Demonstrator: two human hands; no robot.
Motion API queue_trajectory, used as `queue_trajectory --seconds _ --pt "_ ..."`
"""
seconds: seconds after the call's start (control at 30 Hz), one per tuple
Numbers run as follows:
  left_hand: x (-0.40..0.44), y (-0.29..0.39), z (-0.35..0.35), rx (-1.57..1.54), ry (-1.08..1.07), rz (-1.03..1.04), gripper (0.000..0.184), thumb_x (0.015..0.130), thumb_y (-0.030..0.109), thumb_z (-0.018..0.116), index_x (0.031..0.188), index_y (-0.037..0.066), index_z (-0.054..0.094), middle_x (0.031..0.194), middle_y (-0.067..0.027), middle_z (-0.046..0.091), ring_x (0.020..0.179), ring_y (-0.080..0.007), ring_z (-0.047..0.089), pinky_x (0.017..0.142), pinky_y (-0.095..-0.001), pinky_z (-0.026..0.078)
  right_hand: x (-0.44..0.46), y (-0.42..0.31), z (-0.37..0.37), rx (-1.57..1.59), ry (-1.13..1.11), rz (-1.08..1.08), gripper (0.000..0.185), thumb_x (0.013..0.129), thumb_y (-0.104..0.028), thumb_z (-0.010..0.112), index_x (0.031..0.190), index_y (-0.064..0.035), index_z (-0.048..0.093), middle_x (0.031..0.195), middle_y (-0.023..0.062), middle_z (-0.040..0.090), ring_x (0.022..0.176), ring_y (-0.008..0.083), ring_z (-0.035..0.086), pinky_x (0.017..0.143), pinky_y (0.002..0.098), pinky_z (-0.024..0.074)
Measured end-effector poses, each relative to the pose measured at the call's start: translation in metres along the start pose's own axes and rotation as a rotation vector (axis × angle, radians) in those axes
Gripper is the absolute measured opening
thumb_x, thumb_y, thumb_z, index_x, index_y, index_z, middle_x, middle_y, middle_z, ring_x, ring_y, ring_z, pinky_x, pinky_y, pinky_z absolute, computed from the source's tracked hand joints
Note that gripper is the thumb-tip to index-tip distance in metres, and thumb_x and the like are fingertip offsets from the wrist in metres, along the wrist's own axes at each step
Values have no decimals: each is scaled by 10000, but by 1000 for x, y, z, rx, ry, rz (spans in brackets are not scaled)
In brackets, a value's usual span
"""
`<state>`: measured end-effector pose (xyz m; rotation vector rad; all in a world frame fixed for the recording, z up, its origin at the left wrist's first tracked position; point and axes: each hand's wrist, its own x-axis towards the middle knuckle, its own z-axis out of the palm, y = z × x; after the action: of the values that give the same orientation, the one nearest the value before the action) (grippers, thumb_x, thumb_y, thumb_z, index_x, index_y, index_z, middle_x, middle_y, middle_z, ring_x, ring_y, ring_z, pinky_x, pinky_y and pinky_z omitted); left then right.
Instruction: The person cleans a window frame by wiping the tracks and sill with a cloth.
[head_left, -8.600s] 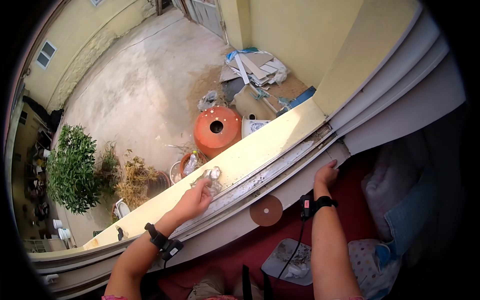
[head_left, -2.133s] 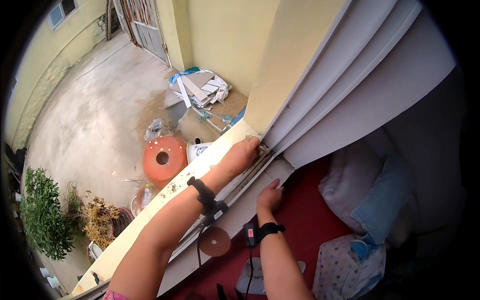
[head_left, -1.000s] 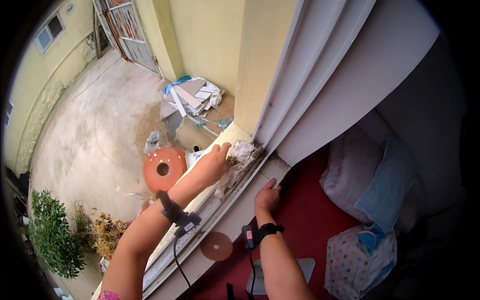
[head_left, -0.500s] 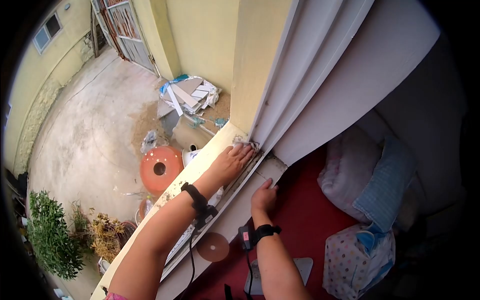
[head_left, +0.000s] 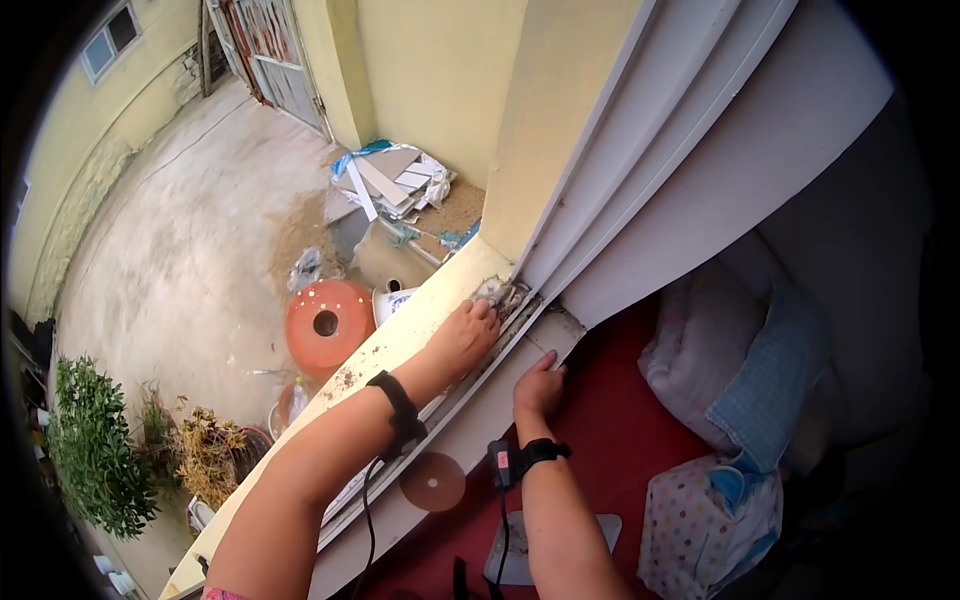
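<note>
My left hand point(head_left: 468, 335) is over the outer window sill point(head_left: 400, 325), by the corner of the window frame. Its fingers are curled against a crumpled grey-white rag point(head_left: 503, 293), which looks dirty and is partly under the fingertips. The metal window track point(head_left: 505, 345) runs just right of this hand. My right hand point(head_left: 538, 388) rests at the edge of the inner sill point(head_left: 480, 415), its thumb and a finger loosely apart, with nothing visible in it. Both wrists wear black straps with small cabled devices.
Dark crumbs point(head_left: 348, 378) lie on the outer sill. Outside below are an orange round object point(head_left: 328, 325), board scraps point(head_left: 385, 180) and plants point(head_left: 95, 450). Inside, a red surface point(head_left: 620, 400) bears a blue cloth point(head_left: 770, 360), a dotted cloth point(head_left: 690, 520) and a grey flat panel point(head_left: 515, 550).
My left hand has drawn back a little from the frame corner, its fingers going from flat to curled, showing more of the rag. My right hand stays at the inner sill edge. The view has shifted slightly.
</note>
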<state>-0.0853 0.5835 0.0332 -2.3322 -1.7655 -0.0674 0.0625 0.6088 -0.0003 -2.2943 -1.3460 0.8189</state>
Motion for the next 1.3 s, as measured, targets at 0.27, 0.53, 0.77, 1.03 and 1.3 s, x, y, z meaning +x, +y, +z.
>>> queue_trajectory --seconds 0.27,0.53,0.77,1.03,1.3 --pt "-27 5 -5 -93 71 128 129 718 154 508 760 47 564 777 -60 549 833 -198 494 718 -285 414 1 5 3 18 11 -20 574 922 -460 308 1151 37 482 1043 255 591 932 411 580 761 478 478" --pt "-51 -4 -29 -197 85 83 117 704 132 524 755 27 515 775 -85 516 797 -232 500 674 -310 450 1 4 2 25 17 -10 617 919 -482 288 1195 43 457 1032 283 587 945 436 569 800 480 464" --pt "-116 -87 -22 -344 -85 -526 49 750 34 512 756 0 547 839 -157 557 811 -335 557 693 -396 469 4 7 7 39 -4 -12 622 922 -471 290 1197 65 446 1026 292 586 947 429 574 798 472 473" --pt "-87 -99 -35 -439 -42 -521 152 733 -1 555 883 -1 580 904 -155 560 868 -328 563 741 -395 464 6 6 5 70 -43 28 601 919 -469 314 1219 35 445 1110 253 568 994 402 564 828 460 467" --pt "14 -29 -23 -668 384 -418 201 675 17 609 867 12 552 911 -177 487 845 -365 526 752 -396 458 8 9 8 27 -25 4 586 919 -457 325 1185 48 461 1072 269 576 967 409 571 817 467 465"
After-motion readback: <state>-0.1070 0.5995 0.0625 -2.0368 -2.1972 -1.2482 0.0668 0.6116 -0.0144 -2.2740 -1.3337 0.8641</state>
